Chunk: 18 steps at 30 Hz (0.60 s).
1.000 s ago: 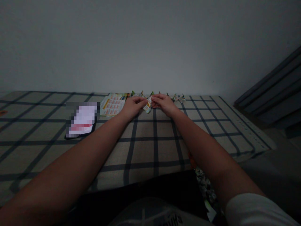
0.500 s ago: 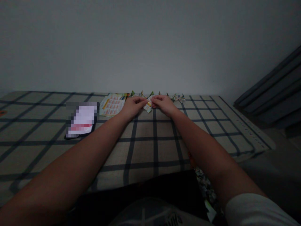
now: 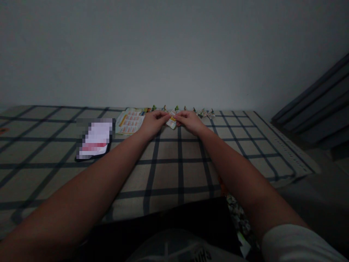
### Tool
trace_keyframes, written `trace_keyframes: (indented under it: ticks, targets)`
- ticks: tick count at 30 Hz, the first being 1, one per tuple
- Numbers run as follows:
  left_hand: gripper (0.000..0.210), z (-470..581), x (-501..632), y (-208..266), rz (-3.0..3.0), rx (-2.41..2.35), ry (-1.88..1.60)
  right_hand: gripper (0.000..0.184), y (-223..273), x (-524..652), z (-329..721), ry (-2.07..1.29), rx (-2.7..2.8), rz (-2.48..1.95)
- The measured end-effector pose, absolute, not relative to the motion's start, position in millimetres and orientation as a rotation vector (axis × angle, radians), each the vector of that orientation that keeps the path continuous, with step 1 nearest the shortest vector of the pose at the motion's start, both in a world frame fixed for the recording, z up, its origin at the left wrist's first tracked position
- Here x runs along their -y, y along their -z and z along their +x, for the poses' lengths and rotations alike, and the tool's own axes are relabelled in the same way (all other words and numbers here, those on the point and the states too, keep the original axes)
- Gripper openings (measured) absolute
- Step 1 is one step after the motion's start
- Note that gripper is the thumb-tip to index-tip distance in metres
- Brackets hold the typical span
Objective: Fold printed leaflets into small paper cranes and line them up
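Between my two hands is a small piece of folded printed paper (image 3: pixel 171 123), white with yellow and red print. My left hand (image 3: pixel 154 123) pinches its left upper part between thumb and fingers. From the other side my right hand (image 3: pixel 189 122) grips it the same way, fingertips close to those of the left. Just behind the hands stands a row of several small folded paper pieces (image 3: pixel 207 113), partly hidden by my fingers. Left of my left hand lies a printed paper sheet (image 3: pixel 129 122) with rows of red and white boxes.
A phone (image 3: pixel 95 140) with a blurred, lit screen lies on the checked tablecloth (image 3: pixel 166 178) at left. A plain wall (image 3: pixel 174 54) rises behind the table. Below my right forearm, many folded paper pieces (image 3: pixel 240 214) lie beside my lap. Grey ridged panels (image 3: pixel 316 105) stand at right.
The paper between my fingers has turned slightly, and its lower end looks flatter. My fingertips have shifted a little; both arms stay in place.
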<state>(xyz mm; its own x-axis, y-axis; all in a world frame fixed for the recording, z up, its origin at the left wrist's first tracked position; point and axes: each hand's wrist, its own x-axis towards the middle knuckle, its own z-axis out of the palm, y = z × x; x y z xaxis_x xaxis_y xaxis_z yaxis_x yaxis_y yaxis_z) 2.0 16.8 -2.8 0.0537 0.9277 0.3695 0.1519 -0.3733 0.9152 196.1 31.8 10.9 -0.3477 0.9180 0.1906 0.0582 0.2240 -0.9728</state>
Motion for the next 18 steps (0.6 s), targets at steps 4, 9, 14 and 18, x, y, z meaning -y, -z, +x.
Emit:
trace_keyframes:
  ticks: [4,9,14,18]
  targets:
    - [0.035,1.3,-19.0,4.2,1.633,-1.118,-1.455,0.011,-11.4,-29.6,194.8,-1.346,1.670,-0.923]
    - [0.033,3.0,-16.6,2.7,1.601,-1.109,-1.451,0.022,-13.4,-27.6,196.3,-1.205,1.760,-0.969]
    - [0.030,5.4,-12.4,-0.2,1.556,-1.076,-1.381,0.024,-12.4,-28.6,199.0,-1.130,1.832,-0.991]
    - [0.033,4.5,-10.1,-3.2,1.662,-1.098,-1.362,0.022,-10.4,-29.3,199.0,-1.119,1.822,-0.945]
